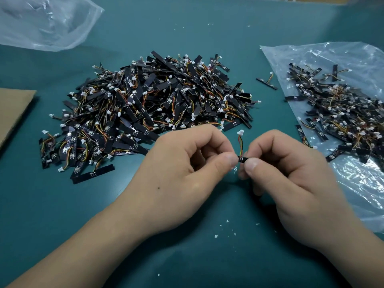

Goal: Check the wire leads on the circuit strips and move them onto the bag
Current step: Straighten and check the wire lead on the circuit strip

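Nearest the camera, small white flecks [216, 235] lie on the teal worktop [187, 262]. Just beyond them the two hands meet. The left hand [187, 163] and the right hand [291, 169] each pinch one end of a short black circuit strip [241, 159], thumb over curled forefinger, so only its middle shows between the thumb tips. From it a thin red-and-yellow wire lead [240, 145] stands up, ending in a small white plug [241, 133]. The strip seems to be held just off the worktop, in front of the heap and left of the bag.

This looks like the check itself. To do it well, the grip should sit on the board's ends, not over the solder joints, so the root of the lead is in plain sight. A light tilt would show each strand where it meets the board. A gentle tug at the plug would likely betray a loose one, but a hard pull risks tearing a good joint.

Farther off lies the big heap of black strips with coloured wires [149, 113], seemingly unchecked. To the right, the clear plastic bag [357, 196] carries a smaller pile of strips [342, 113]; the held strip belongs there once passed. One stray strip [267, 83] lies on the worktop beside the bag's edge.
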Action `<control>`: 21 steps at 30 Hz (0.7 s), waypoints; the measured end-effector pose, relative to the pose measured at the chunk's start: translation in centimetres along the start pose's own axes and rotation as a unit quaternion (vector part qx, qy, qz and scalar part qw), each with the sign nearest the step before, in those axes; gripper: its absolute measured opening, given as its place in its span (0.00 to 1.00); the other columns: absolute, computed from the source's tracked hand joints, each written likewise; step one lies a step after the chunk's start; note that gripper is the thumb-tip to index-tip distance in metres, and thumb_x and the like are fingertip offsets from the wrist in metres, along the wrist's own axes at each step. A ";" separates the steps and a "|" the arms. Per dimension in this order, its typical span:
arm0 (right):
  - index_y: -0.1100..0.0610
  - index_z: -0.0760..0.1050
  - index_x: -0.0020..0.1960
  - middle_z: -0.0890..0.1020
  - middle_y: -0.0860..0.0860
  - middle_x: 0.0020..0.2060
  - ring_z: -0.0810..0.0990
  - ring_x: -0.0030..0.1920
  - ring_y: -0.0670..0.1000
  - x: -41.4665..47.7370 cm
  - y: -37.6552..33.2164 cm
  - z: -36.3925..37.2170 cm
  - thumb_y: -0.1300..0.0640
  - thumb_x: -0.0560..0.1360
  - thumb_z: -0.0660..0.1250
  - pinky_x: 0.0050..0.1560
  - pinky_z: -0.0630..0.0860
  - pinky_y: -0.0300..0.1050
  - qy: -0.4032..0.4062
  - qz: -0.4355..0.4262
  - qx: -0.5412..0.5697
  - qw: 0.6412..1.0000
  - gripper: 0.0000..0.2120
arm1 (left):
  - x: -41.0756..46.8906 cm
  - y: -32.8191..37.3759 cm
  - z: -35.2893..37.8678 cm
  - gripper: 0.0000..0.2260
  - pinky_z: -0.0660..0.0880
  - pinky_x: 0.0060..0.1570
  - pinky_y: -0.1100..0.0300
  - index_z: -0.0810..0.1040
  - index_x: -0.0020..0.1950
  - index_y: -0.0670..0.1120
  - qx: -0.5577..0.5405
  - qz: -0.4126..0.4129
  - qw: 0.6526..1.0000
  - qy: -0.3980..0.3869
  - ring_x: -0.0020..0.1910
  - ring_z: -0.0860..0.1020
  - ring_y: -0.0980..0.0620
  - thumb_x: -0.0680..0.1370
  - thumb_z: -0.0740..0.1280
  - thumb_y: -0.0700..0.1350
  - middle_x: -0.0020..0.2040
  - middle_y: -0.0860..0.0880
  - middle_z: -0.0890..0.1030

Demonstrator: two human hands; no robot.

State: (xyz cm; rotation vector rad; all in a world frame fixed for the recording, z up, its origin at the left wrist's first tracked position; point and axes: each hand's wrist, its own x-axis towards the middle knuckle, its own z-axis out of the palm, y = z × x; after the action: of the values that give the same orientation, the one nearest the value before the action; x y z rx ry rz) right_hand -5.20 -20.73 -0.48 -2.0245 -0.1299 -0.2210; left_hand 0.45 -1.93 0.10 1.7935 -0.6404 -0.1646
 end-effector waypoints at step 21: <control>0.49 0.76 0.46 0.81 0.55 0.34 0.76 0.30 0.57 0.0 -0.1 -0.1 0.46 0.76 0.66 0.31 0.74 0.58 0.000 -0.007 0.001 1.000 0.07 | -0.1 0.0 -0.1 0.05 0.67 0.29 0.65 0.80 0.42 0.49 -0.026 -0.004 1.000 0.001 0.27 0.69 0.57 0.77 0.70 0.47 0.30 0.49 0.74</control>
State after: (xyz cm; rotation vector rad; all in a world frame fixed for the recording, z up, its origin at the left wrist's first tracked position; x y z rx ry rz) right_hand -5.25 -20.77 -0.39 -2.0223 -0.1447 -0.2292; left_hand 0.41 -1.78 0.13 1.7468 -0.6230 -0.1829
